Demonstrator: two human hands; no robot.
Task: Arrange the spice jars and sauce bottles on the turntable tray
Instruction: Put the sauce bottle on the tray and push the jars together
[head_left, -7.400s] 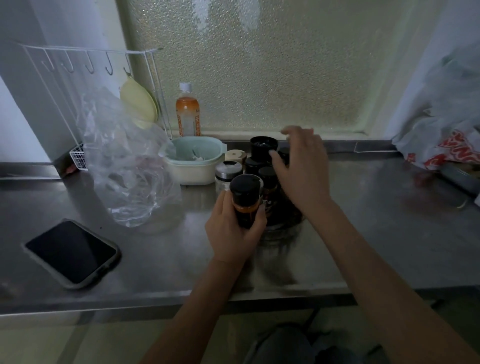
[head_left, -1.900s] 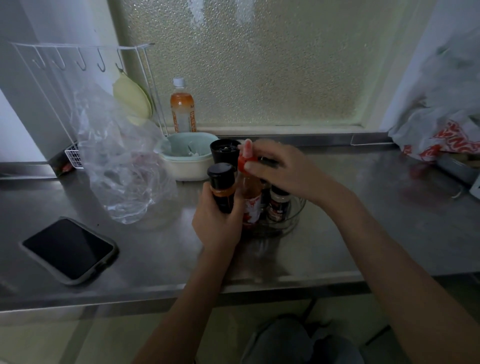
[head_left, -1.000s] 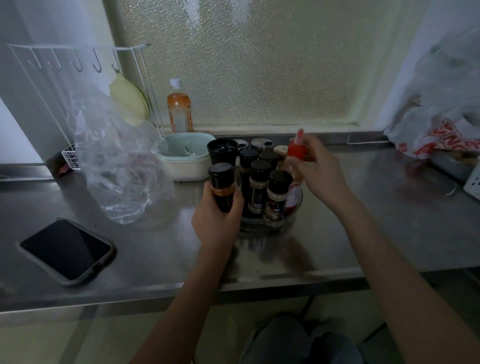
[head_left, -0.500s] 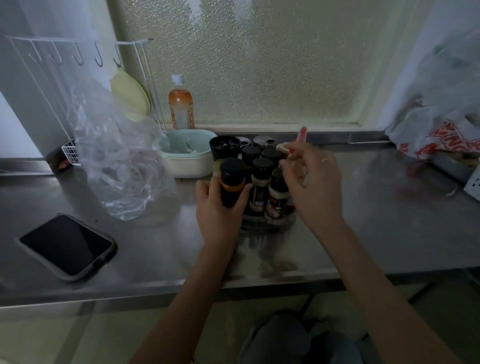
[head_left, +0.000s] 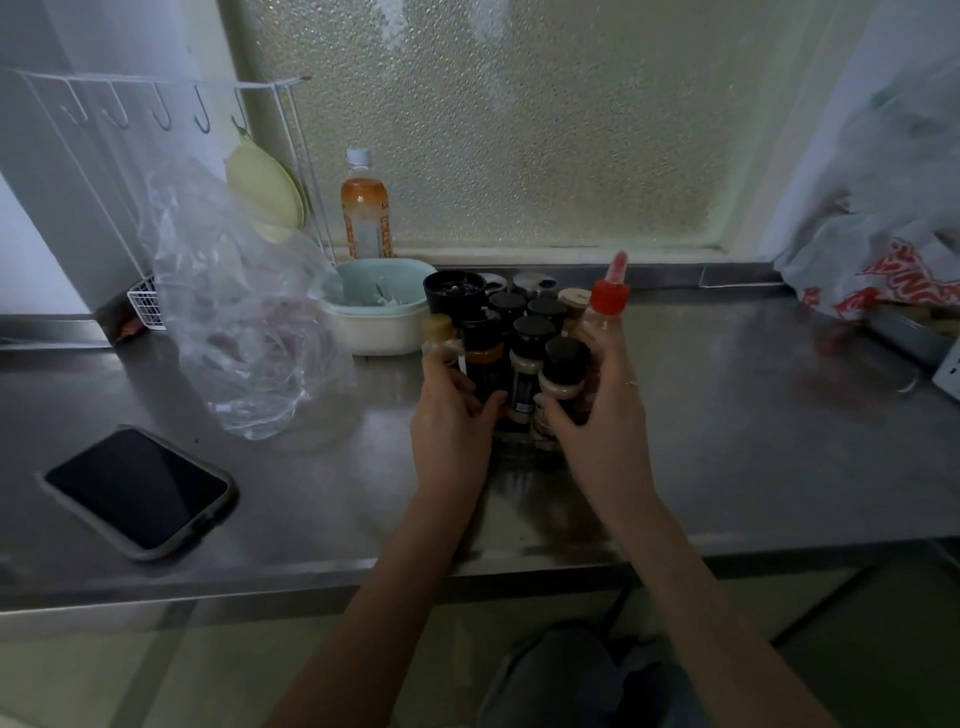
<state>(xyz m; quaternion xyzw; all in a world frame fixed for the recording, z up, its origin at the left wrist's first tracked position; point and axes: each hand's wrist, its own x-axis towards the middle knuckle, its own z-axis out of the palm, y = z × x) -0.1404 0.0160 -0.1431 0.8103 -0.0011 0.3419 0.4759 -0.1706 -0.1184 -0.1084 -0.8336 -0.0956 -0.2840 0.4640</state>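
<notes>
A cluster of several black-lidded spice jars (head_left: 531, 332) stands on a clear turntable tray (head_left: 515, 446), which the jars and my hands mostly hide. My left hand (head_left: 451, 422) is shut on a black-lidded jar of orange spice (head_left: 481, 354) at the cluster's front left, low at the tray's edge. My right hand (head_left: 598, 422) wraps the cluster's right side. Its fingers lie around the red-capped sauce bottle (head_left: 605, 309) and its thumb presses the front jar of beige spice (head_left: 564, 375). A black grinder (head_left: 454, 292) stands at the back left.
A mint bowl (head_left: 375, 307) sits just behind and left of the tray, with an orange drink bottle (head_left: 364, 214) beyond it. A crumpled clear plastic bag (head_left: 244, 322) and a phone (head_left: 137, 491) lie to the left. White bags (head_left: 883, 244) fill the right corner.
My left hand brought the orange spice jar down against the cluster's front left. My right hand set the sauce bottle at the cluster's right side and slid lower around it.
</notes>
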